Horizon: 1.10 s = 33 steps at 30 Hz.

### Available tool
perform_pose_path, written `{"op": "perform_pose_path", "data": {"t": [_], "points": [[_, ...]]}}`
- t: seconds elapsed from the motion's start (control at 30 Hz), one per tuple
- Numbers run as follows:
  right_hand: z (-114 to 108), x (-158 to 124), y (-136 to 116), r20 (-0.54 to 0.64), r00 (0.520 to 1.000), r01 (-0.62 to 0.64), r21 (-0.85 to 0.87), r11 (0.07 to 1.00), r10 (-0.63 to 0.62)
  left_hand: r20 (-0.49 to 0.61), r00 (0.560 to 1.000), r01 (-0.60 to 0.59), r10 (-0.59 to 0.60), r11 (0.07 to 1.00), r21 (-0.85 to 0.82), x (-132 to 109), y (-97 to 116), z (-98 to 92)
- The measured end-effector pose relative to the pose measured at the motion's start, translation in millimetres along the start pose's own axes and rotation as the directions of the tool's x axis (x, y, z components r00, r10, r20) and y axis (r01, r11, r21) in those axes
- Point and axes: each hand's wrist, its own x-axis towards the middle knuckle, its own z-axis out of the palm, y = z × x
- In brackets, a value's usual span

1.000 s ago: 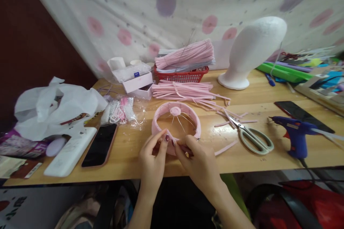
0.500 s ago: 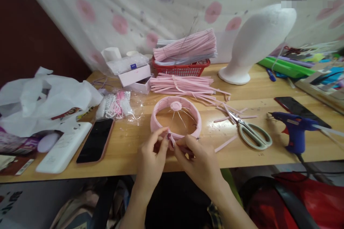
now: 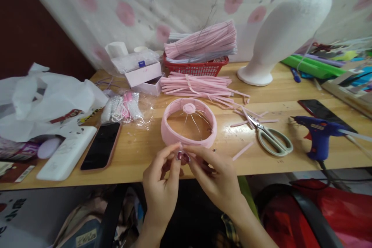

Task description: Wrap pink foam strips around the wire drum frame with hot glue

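Observation:
My left hand and my right hand meet just in front of the pink ring, their thumbs and index fingers pinched together. Between the fingertips is a small piece of pink pipe cleaner, mostly hidden by the fingers. The ring lies on the table, wrapped in pink, with thin wires running across its opening to a pink coiled disc near its far side. Light-green-handled scissors lie to the right among cut pink strips.
Behind the ring lies a bundle of pink pipe cleaners, with a red basket of more behind. A white foam head stands at back right. At right is a blue glue gun; left are a phone and bagged beads.
Both hands have come slightly down toward the table's front edge, thumbs closer together, and the pink piece shows less. The whole view has shifted a little; the ring stays on the table.

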Motion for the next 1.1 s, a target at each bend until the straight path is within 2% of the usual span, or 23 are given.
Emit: {"op": "perform_pose_path", "data": {"t": [0.13,0.3,0.47,0.6,0.87,1.1], "points": [[0,-3,-2,-0.070,0.997,-0.011,0.019,1.000,0.012,-0.006,1.000,-0.017,0.017,1.000,0.003,-5,1,2.5],[2,-6,1,-0.097,0.995,0.029,0.026,0.999,-0.026,-0.040,0.999,-0.034,0.034,0.999,-0.015,-8,-2,3.4],[5,-9,1,-0.109,0.990,0.085,-0.082,0.993,-0.093,-0.076,0.995,-0.068,0.071,0.997,0.038,-11,-3,4.8],[4,-9,1,-0.113,0.985,0.110,-0.158,0.981,-0.128,-0.056,0.995,-0.084,0.086,0.996,0.025,-11,-2,6.5],[-3,-11,2,-0.049,0.992,0.102,-0.205,0.973,-0.114,0.007,0.996,-0.090,0.091,0.992,-0.085,-9,-3,6.7],[-10,-7,0,0.064,0.985,0.165,-0.149,0.975,-0.157,0.103,0.968,-0.226,0.230,0.973,-0.055,0,-14,-5.4]]}}
